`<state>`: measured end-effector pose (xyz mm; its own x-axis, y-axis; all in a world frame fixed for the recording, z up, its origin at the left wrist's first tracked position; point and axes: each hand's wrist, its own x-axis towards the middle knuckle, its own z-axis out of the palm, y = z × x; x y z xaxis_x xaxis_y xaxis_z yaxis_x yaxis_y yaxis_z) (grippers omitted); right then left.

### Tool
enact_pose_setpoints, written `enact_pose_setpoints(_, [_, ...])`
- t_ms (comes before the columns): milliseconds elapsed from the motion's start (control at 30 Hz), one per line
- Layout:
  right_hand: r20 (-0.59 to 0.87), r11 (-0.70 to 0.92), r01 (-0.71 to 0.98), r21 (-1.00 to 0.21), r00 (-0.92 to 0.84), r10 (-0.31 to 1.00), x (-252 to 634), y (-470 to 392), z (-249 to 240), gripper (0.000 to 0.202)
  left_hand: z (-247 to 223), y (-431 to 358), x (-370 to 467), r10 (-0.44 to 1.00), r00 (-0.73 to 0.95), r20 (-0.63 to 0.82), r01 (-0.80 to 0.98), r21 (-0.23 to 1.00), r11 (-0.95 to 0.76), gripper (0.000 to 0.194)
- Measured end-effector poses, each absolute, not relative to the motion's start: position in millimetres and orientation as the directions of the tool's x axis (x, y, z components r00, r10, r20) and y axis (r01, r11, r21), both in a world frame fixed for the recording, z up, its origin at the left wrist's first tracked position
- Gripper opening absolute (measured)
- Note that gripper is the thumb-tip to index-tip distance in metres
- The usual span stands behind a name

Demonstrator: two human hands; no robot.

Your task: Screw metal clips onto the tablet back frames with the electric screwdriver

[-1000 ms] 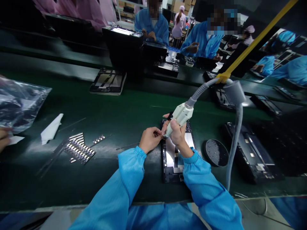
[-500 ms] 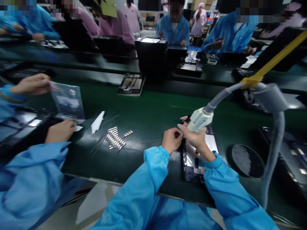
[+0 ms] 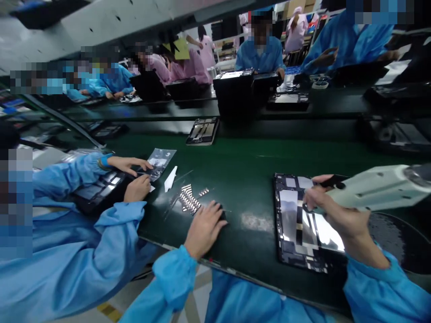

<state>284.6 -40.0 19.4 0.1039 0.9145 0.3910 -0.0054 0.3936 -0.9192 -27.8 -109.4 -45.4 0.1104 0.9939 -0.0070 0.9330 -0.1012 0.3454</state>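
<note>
My left hand (image 3: pixel 205 226) rests low over the green tabletop, its fingers stretched out and thumb apart. The fingertips lie at the right end of a pile of shiny metallic strips (image 3: pixel 190 199); a small dark patch under them is unclear. My right hand (image 3: pixel 340 215) is closed around a pale green hand tool (image 3: pixel 380 188) with a black front end and a grey hose. Its grip is partly hidden behind the tool body. Below the tool lies an opened flat device (image 3: pixel 289 233), tablet-like, with silvery inner plates and dark edges; the right hand covers part of it.
A round dark pad (image 3: pixel 397 237) lies right of the device. Beyond the strips are a white pointed piece (image 3: pixel 170 178) and a clear bag (image 3: pixel 160 161) under a co-worker's hand (image 3: pixel 131 165). Another opened device (image 3: pixel 202 131) sits farther back. Black trays (image 3: pixel 234 94) stand behind.
My left hand has left the device and reached left to the metallic strips. The right hand and tool have shifted right over the device. The co-worker's bag has been lowered. The view has turned left.
</note>
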Motion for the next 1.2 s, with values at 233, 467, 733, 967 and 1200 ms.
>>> enact_pose_setpoints(233, [0.413,0.403,0.097,-0.91,0.132,0.901,316.7,-50.6,11.3,0.023,-19.4,-29.4,-99.8,0.972,-0.216,-0.088,0.905,0.355,0.234,0.013])
enact_pose_setpoints(467, [0.418,0.403,0.112,-0.909,0.247,0.874,353.1,-55.6,16.5,0.029,-19.2,-7.9,-69.4,0.962,0.009,-0.274,0.789,0.593,0.161,0.031])
enact_pose_setpoints(733, [0.377,0.34,0.165,-0.926,0.322,0.869,393.9,-59.8,14.2,0.039,-17.3,13.2,-10.5,0.878,0.261,-0.403,0.724,0.683,0.098,0.045])
enact_pose_setpoints(967, [0.312,0.294,0.107,-0.95,0.381,0.87,412.8,-59.6,8.3,0.043,-6.3,31.3,12.3,0.829,0.341,-0.444,0.819,0.574,-0.029,0.039])
enact_pose_setpoints(1200, [0.288,0.365,-0.059,-0.929,0.503,0.815,430.1,-42.4,-0.1,0.026,-23.3,35.6,6.3,0.87,0.366,-0.332,0.901,0.361,-0.241,0.049])
